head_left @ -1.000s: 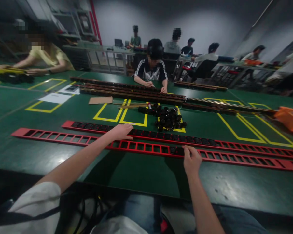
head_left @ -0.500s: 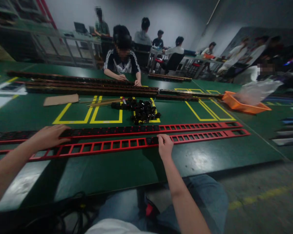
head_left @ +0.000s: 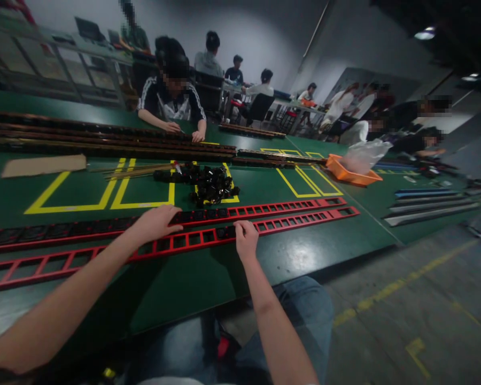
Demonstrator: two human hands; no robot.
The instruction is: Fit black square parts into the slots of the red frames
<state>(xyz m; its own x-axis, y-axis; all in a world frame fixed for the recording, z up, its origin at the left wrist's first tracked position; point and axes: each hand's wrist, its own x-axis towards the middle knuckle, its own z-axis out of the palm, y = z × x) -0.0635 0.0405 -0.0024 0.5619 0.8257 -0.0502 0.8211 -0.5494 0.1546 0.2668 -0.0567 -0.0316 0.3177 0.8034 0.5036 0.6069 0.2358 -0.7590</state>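
Two long red frames with rows of square openings lie side by side on the green table. Black square parts fill much of the far red frame [head_left: 222,213]. My left hand [head_left: 156,222] is over that far frame, its fingers apart and pointing right. On the near red frame [head_left: 180,242], one black part [head_left: 223,232] sits in an opening beside my right hand [head_left: 246,238]. The fingers of my right hand are bent together at the right side of this part; whatever they hold is too small to make out. A pile of black parts [head_left: 214,184] lies beyond the frames.
Long dark strips [head_left: 104,139] cross the table's far side, where a person [head_left: 172,91] works. Cardboard [head_left: 44,166] lies at the left. An orange bin [head_left: 353,174] with a plastic bag stands at the right, near grey and blue strips [head_left: 428,208].
The view has turned right, so the table things appear further left. My left hand has moved right along the far frame, nearer my right hand. My right hand stays beside the black part.
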